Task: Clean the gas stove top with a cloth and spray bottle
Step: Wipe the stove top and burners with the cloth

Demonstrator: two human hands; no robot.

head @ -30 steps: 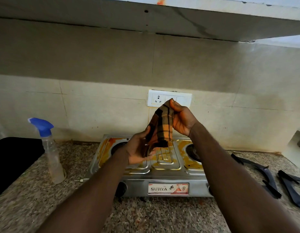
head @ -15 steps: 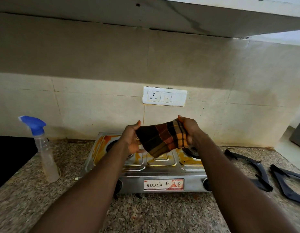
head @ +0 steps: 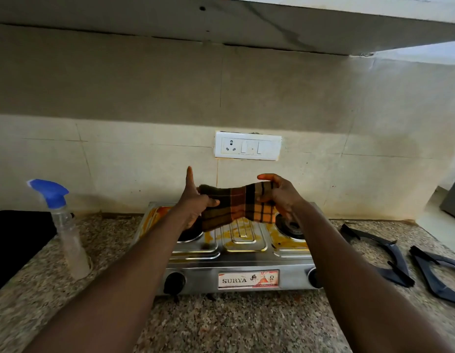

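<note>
A checked orange, brown and black cloth (head: pixel 238 206) is stretched sideways in the air above the stove. My left hand (head: pixel 196 202) pinches its left end, one finger pointing up. My right hand (head: pixel 280 196) grips its right end with curled fingers. Below them stands the steel two-burner gas stove (head: pixel 241 253), its top smeared with orange-yellow stains and its burner stands off. A clear spray bottle (head: pixel 66 230) with a blue trigger head stands upright on the granite counter to the left of the stove, apart from both hands.
Two dark pan supports (head: pixel 384 256) (head: pixel 438 273) lie on the counter right of the stove. A black object (head: pixel 15 240) sits at the far left. A white switch plate (head: pixel 248 146) is on the tiled wall, and a shelf (head: pixel 246 24) overhangs above.
The cloth went from hanging bunched and upright to pulled out flat and wide between my hands. Both hands dropped lower and moved apart sideways.
</note>
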